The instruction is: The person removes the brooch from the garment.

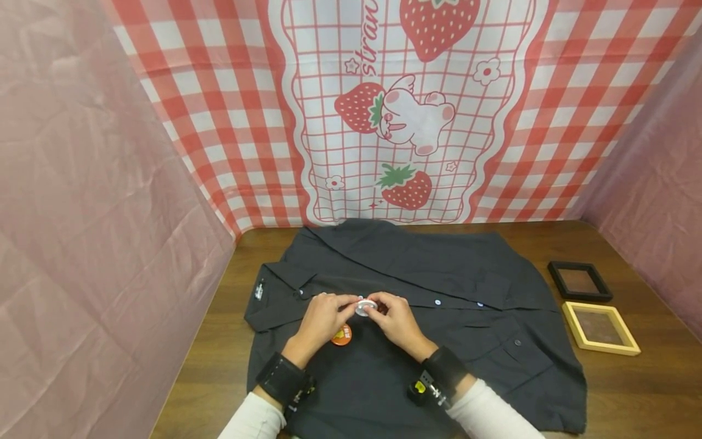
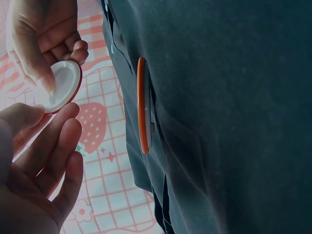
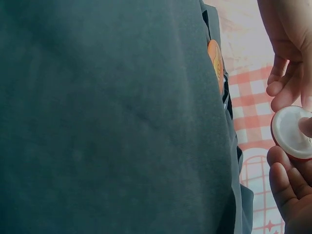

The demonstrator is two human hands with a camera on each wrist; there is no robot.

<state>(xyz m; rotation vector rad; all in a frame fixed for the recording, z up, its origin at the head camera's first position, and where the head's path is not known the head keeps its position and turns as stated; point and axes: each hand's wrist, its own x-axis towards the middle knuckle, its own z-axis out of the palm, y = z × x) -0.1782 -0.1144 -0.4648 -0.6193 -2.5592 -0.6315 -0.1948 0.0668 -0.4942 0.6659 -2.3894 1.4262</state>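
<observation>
Over the dark shirt (image 1: 356,372), my two hands hold a round pin badge (image 1: 366,307) by its edges, its white back facing up and a red rim showing. My left hand (image 1: 322,318) pinches one side between thumb and fingers. Opposite it, my right hand (image 1: 399,322) grips the other side, its thumb (image 2: 43,80) lying on the white back. A thin pin shows beside that thumb in the right wrist view. Close to my left hand, an orange badge (image 1: 342,335) sits on the shirt front; seen edge-on in the left wrist view, the orange badge (image 2: 142,105) stands against the cloth.
The shirt spreads over most of the wooden table (image 1: 208,366). At the right are a black frame (image 1: 559,286) and a yellow frame (image 1: 578,338). Behind hangs a red-checked strawberry cloth (image 1: 230,110), with pink drapes (image 1: 99,244) along both sides.
</observation>
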